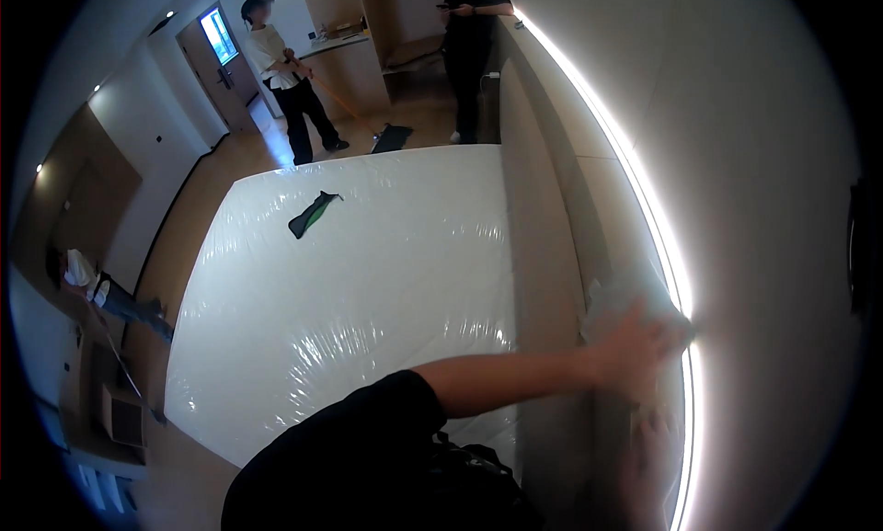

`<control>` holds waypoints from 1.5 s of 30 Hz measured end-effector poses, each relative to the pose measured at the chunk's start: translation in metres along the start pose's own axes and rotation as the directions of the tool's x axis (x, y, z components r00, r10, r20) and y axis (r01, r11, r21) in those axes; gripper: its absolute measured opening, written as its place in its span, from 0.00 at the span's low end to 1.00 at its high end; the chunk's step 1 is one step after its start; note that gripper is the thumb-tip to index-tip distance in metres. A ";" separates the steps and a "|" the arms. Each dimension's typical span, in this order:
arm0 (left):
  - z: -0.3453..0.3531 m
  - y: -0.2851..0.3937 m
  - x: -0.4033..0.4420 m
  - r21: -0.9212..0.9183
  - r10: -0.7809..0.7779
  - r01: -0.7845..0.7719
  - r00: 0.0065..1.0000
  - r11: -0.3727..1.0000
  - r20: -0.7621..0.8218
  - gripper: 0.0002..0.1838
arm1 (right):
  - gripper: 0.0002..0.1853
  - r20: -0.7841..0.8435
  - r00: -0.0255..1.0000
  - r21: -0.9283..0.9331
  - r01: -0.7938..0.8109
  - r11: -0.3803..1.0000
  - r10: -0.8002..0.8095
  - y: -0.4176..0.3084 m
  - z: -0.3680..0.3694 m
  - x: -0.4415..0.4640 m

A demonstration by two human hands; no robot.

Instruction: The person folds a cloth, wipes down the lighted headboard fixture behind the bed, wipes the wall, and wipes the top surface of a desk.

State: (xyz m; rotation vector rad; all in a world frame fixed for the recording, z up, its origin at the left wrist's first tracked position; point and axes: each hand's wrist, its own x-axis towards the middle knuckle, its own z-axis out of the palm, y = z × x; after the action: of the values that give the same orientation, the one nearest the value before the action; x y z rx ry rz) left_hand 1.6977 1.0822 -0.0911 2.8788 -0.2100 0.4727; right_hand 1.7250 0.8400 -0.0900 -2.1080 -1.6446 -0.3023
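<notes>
My left arm, in a black sleeve, reaches across to the right. Blurred by motion, my left hand (630, 352) is on a pale, thin cloth (630, 306) at the ledge beside the glowing light strip (658, 223). The cloth bunches up around and beyond the fingers. Lower down, my right hand (648, 457) is close to the same ledge and strip; its fingers are smeared, and whether it holds anything does not show.
A plastic-wrapped mattress (368, 283) lies against the padded headboard (543, 209), with a dark green-and-black item (313, 215) on it. One person (285, 71) holds a long-handled mop (393, 138); another (474, 53) stands by the wall. A third person (110, 287) holds a pole at left.
</notes>
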 end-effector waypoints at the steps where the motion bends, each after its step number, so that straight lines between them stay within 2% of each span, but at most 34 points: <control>1: 0.020 0.029 -0.008 -0.075 0.092 -0.093 0.996 0.993 -0.015 0.35 | 0.12 0.122 0.969 -0.068 -0.208 0.976 0.215 0.008 0.001 -0.011; 2: 0.032 0.049 -0.011 -0.157 0.186 -0.188 0.982 0.969 -0.031 0.35 | 0.14 0.254 0.933 0.059 -0.278 0.959 0.255 0.005 -0.012 -0.012; 3: 0.038 0.065 -0.007 -0.147 0.207 -0.208 0.978 0.967 -0.021 0.34 | 0.16 0.390 0.876 0.178 -0.373 0.911 0.283 -0.004 -0.038 -0.006; 5: 0.057 0.100 -0.012 -0.155 0.270 -0.264 0.963 0.952 0.014 0.33 | 0.12 0.132 0.991 0.293 -0.013 0.956 -0.027 -0.016 -0.025 -0.039; 6: 0.047 0.104 -0.013 -0.062 0.274 -0.273 0.962 0.960 0.000 0.32 | 0.10 -0.005 0.984 0.287 0.174 0.942 -0.180 -0.022 -0.018 -0.056; 7: 0.039 0.106 -0.013 -0.072 0.270 -0.268 0.963 0.961 0.008 0.33 | 0.09 -0.086 0.915 0.201 0.404 0.892 -0.395 -0.045 -0.039 -0.018; 8: 0.030 0.107 -0.011 -0.071 0.266 -0.264 0.964 0.962 0.010 0.34 | 0.08 -0.141 0.785 0.089 0.617 0.782 -0.603 -0.057 -0.056 0.009; 10: 0.002 0.112 -0.002 -0.062 0.239 -0.234 0.967 0.970 0.092 0.37 | 0.08 -0.084 0.767 0.079 0.642 0.763 -0.636 -0.063 -0.064 0.010; 13: -0.019 0.111 0.004 -0.103 0.182 -0.171 0.977 0.980 0.113 0.39 | 0.09 -0.111 0.807 0.151 0.591 0.793 -0.580 -0.060 -0.068 0.010; 16: -0.026 0.082 0.024 0.031 0.063 -0.066 0.995 0.997 0.077 0.40 | 0.09 -0.108 0.845 0.168 0.535 0.828 -0.524 -0.052 -0.082 0.015; 18: -0.032 0.051 0.030 0.073 -0.107 0.096 0.982 0.993 0.157 0.41 | 0.10 -0.041 0.854 0.213 0.515 0.830 -0.519 -0.049 -0.077 0.010; 20: -0.034 0.006 0.035 0.121 -0.257 0.245 0.962 0.962 0.089 0.41 | 0.10 0.046 0.848 0.258 0.500 0.827 -0.528 -0.046 -0.065 0.015; 23: -0.038 -0.028 0.066 0.158 -0.417 0.406 0.908 0.900 0.042 0.41 | 0.11 0.089 0.873 0.299 0.436 0.849 -0.480 -0.027 -0.071 0.015; 26: -0.033 -0.046 0.088 0.160 -0.512 0.498 0.856 0.853 0.067 0.42 | 0.14 0.207 0.897 0.300 0.322 0.898 -0.391 -0.016 -0.074 0.017; 29: -0.030 -0.062 0.104 0.190 -0.582 0.559 0.807 0.807 0.100 0.43 | 0.16 0.248 0.831 0.265 0.436 0.860 -0.498 -0.005 -0.059 0.019; 32: -0.013 -0.092 0.114 0.218 -0.633 0.603 0.766 0.768 0.110 0.43 | 0.13 0.314 0.825 0.163 0.440 0.883 -0.470 0.006 -0.031 0.016; 35: -0.001 -0.132 0.127 0.221 -0.674 0.644 0.731 0.732 0.102 0.43 | 0.18 0.227 0.907 0.059 0.351 0.934 -0.355 0.021 -0.024 0.030; 38: -0.008 -0.169 0.137 0.230 -0.736 0.708 0.674 0.668 0.064 0.43 | 0.24 0.319 0.933 -0.008 0.178 0.984 -0.166 0.025 -0.021 0.041; 40: -0.034 -0.165 0.130 0.236 -0.747 0.716 0.661 0.657 0.071 0.42 | 0.25 0.371 0.921 -0.018 0.132 0.991 -0.116 -0.003 -0.044 0.040; 41: -0.027 -0.180 0.140 0.242 -0.759 0.726 0.647 0.644 0.078 0.42 | 0.25 0.401 0.911 -0.014 0.112 0.994 -0.097 0.010 -0.037 0.044; 44: -0.047 -0.214 0.149 0.246 -0.790 0.757 0.610 0.606 0.066 0.41 | 0.22 0.404 0.909 -0.214 0.202 0.956 -0.101 0.010 -0.030 0.045; 45: -0.025 -0.249 0.164 0.252 -0.798 0.764 0.600 0.594 0.062 0.41 | 0.21 0.416 0.903 -0.169 0.197 0.966 -0.112 0.036 -0.004 0.055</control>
State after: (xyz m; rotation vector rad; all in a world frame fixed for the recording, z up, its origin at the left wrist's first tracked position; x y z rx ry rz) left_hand 1.8876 1.3110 -0.0612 2.7964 1.1285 0.0599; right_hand 1.7744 0.8785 -0.0697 -2.3124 -2.1069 -0.0901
